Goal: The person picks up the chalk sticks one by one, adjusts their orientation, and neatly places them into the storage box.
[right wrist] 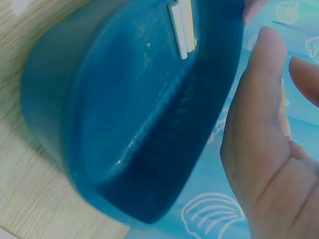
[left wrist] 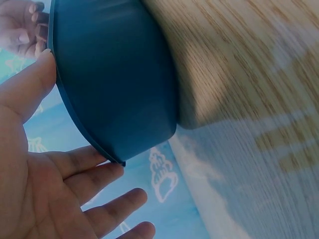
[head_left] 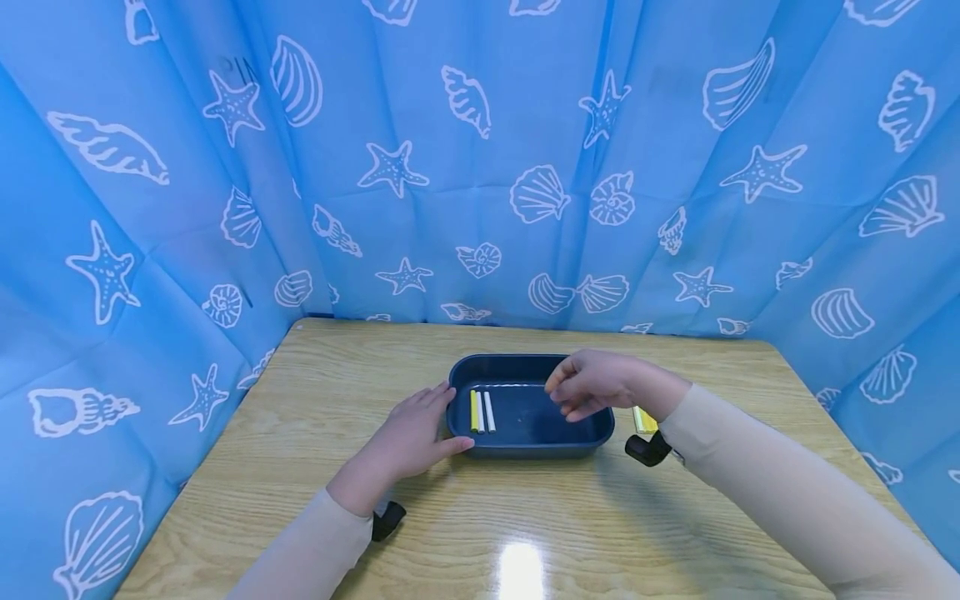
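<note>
A dark blue oblong tub (head_left: 525, 417) stands on the table. On its floor at the left end lie a yellow chalk stick (head_left: 473, 411) and two white chalk sticks (head_left: 491, 411), side by side. My left hand (head_left: 412, 433) rests on the tub's left end, its fingers spread and fairly straight; in the left wrist view, thumb and fingers touch the rim. Over the right part of the tub hovers my right hand (head_left: 592, 385), fingers loosely bent, with nothing visible in them. More yellow and white chalk sticks (head_left: 643, 421) lie right of the tub, partly hidden by the right wrist.
The wood-grain table (head_left: 337, 367) reaches back to a blue curtain (head_left: 480, 167) printed with white shells and starfish, which hangs on the left, back and right. Each wrist bears a small black camera mount (head_left: 648, 450).
</note>
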The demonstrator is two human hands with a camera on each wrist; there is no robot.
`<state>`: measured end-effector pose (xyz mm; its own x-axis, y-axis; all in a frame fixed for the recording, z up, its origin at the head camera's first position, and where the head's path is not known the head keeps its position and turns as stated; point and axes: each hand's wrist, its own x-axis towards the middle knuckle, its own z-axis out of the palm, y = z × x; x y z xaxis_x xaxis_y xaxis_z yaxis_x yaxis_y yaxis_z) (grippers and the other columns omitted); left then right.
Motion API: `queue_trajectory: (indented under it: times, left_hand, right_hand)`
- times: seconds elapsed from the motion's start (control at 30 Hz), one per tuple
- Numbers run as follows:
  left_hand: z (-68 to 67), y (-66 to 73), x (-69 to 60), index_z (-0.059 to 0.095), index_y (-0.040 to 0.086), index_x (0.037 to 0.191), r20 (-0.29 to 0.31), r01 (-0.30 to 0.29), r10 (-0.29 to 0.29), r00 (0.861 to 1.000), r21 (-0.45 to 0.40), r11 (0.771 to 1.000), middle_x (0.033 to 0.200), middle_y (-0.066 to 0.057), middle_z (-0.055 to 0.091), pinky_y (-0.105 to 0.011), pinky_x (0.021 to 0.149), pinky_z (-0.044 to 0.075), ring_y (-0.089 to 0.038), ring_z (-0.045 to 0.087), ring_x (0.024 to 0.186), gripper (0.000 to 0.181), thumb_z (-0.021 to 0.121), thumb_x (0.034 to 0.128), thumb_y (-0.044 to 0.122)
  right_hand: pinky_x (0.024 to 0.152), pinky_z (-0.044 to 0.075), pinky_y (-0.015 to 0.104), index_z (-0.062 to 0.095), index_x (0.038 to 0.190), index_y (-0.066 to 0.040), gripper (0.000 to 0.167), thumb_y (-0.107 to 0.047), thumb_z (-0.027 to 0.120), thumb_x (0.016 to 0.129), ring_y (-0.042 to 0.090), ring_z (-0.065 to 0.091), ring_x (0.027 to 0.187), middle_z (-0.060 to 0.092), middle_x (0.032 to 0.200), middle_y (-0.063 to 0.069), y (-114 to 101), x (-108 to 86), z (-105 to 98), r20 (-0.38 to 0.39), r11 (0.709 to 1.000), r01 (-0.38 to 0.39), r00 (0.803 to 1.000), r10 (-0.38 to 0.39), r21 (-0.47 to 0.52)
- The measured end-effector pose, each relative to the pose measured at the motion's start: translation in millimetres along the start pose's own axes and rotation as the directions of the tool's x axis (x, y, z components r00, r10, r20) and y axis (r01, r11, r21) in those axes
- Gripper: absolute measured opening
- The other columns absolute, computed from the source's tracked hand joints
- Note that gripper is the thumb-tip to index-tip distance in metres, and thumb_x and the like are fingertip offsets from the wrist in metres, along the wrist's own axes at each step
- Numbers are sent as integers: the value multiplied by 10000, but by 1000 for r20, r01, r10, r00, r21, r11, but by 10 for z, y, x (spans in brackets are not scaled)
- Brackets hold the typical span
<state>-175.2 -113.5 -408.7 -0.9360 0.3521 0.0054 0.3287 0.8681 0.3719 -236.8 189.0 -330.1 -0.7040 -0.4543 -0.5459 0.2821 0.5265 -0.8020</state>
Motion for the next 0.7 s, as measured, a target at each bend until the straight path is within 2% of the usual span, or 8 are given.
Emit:
queue_trajectory:
  times: [0.2, 0.4, 0.7]
  left_hand:
    - [-5, 3, -6, 376, 41, 1540, 6, 5, -5, 1000, 0, 1000, 1598, -156, 336, -550, 1180, 257, -368, 306, 1465, 868, 679, 905, 550]
    - [-3, 8, -4, 373, 50, 1544, 10, 5, -5, 1000, -1, 1000, 1601, -145, 334, -540, 1186, 252, -355, 302, 1470, 874, 680, 902, 557]
    - [-13, 14, -10, 365, 46, 1547, 20, 6, -6, 1000, 9, 1000, 1602, -153, 329, -537, 1187, 251, -361, 304, 1468, 867, 673, 912, 550]
  right_hand:
    - [804, 598, 368, 555, 1209, 73, 252, -62, 578, 998, 221, 604, 816, 568, 1020, 139, 62, -130, -29, -27, 997, 61, 998, -62, -41]
    - [813, 598, 402, 576, 1168, 76, 242, -79, 598, 983, 237, 591, 829, 587, 1025, 147, 127, -272, -49, -61, 985, 115, 991, -123, -128]
    - [769, 604, 427, 615, 1091, 49, 163, -81, 608, 993, 258, 615, 835, 600, 980, 139, 220, -441, -53, -150, 959, 131, 973, -172, -250]
